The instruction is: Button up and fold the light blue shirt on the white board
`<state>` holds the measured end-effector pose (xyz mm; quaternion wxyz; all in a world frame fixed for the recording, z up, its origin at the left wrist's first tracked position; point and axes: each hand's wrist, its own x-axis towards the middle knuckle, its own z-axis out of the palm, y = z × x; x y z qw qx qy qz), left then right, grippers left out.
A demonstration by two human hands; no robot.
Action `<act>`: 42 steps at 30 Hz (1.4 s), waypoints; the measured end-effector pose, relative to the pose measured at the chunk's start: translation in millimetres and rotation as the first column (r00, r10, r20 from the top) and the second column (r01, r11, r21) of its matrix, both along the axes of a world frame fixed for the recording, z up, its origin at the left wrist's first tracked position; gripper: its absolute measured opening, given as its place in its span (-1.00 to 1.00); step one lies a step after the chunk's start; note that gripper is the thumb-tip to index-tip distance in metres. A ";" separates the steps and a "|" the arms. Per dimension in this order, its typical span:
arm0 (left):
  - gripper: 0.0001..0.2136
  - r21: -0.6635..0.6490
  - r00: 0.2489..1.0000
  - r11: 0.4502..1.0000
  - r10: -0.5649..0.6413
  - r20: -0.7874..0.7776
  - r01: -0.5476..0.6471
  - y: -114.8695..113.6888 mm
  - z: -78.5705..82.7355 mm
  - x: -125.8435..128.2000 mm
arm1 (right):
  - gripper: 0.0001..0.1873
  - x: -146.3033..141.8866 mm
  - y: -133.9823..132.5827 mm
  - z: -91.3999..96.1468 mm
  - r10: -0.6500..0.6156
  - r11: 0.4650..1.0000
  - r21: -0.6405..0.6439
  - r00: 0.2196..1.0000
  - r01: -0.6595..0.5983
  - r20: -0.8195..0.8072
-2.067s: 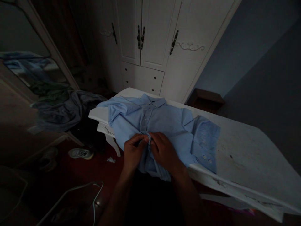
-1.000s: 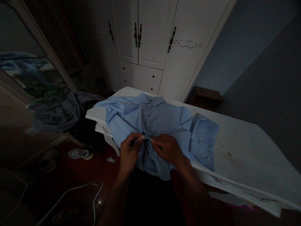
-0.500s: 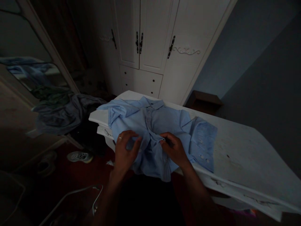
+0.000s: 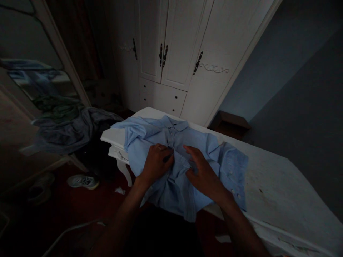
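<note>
A light blue button-up shirt [image 4: 203, 141] lies front-up on a white table [image 4: 281, 182], collar toward the wardrobe, its hem hanging over the near edge. My left hand [image 4: 157, 162], a ring on one finger, rests on the shirt's front with its fingers curled onto the fabric at the button strip. Just to its right, my right hand [image 4: 202, 171] lies on the shirt, fingers stretched out and slightly apart, holding nothing. The right sleeve is folded across, with its cuff [image 4: 235, 167] near the table edge.
A white wardrobe [image 4: 187, 50] with dark handles stands behind the table. To the left, a heap of grey clothes [image 4: 69, 128] lies under a leaning mirror [image 4: 32, 71]. A shoe [image 4: 80, 181] and a white cable [image 4: 69, 232] lie on the dark red floor.
Both hands left the lower button strip, where they were pinched together, and moved up the shirt. My right hand has flattened out on the cloth.
</note>
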<state>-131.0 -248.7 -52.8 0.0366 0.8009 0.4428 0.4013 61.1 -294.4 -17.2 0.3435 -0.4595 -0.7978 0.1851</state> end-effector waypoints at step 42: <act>-0.97 -0.242 0.983 0.970 0.037 0.180 0.008 18.3 -9.2 3.9 | -0.90 -3.4 80.3 -4.8 0.153 0.988 -0.056 0.954 -0.144 0.257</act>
